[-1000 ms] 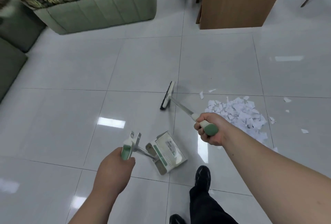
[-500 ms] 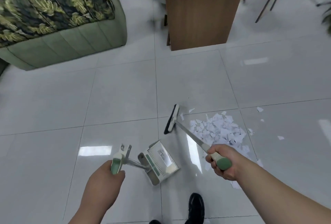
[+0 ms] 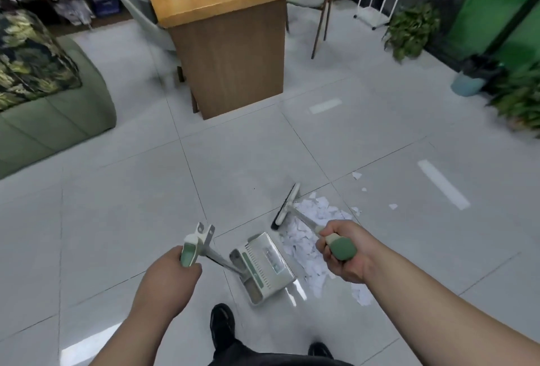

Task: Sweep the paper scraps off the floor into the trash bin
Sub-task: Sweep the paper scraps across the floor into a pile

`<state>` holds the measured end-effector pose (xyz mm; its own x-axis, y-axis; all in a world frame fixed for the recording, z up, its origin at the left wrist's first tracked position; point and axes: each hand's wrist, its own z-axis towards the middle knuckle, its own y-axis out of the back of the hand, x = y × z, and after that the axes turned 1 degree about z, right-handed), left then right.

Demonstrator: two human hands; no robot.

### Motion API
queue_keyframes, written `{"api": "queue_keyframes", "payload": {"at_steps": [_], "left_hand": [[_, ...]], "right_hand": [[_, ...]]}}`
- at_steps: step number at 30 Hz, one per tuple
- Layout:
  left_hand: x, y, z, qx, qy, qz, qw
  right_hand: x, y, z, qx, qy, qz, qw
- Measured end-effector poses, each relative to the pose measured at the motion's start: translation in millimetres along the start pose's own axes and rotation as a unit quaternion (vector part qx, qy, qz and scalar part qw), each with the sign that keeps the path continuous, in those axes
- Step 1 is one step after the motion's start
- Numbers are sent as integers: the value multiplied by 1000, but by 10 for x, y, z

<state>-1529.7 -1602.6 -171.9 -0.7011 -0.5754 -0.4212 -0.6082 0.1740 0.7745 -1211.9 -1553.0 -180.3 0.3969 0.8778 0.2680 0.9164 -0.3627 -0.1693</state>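
Left hand (image 3: 169, 275): fingers curled round the green grip of the dustpan (image 3: 263, 266) handle; holds the pan low, its open edge turned toward the pile.
Right hand (image 3: 347, 251): wrapped round the green end of the broom (image 3: 286, 206) handle; the brush head is down at the far left edge of the pile.
Paper scraps (image 3: 306, 237): gathered in one white heap on the floor (image 3: 233, 155), just beside the dustpan on its right, between pan and broom head; the heap's near end trails toward the person's feet.
Strays (image 3: 393, 206): a few loose bits lie apart from the heap, further right and beyond it.
Dustpan contents: cannot tell whether any paper is inside; blurred.
Trash bin (image 3: 467, 85): a pale blue bin with a dark liner, far right by the plants, well apart from the heap; probably the target.
Surroundings: wooden desk (image 3: 228, 0) ahead; green sofa (image 3: 58, 108) to the left.
Done, by my reading: the gathering, mostly; both tools are in the hands and set at the heap.
Left: pull in the strays; brush the heap into the pan; carry it across; tip it into the bin; nothing visibly binned yet.
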Motion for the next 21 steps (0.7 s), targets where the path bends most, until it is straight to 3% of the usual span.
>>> {"api": "queue_keyframes", "payload": {"at_steps": [10,21], "left_hand": [[19,702,1091,89,-93,61,990],[-165,894,1604,125,-183,146,964]], "right_hand": [[146,-1054,555,40,-13,205,978],[-269,-983,315,-60,15,296,953]]}}
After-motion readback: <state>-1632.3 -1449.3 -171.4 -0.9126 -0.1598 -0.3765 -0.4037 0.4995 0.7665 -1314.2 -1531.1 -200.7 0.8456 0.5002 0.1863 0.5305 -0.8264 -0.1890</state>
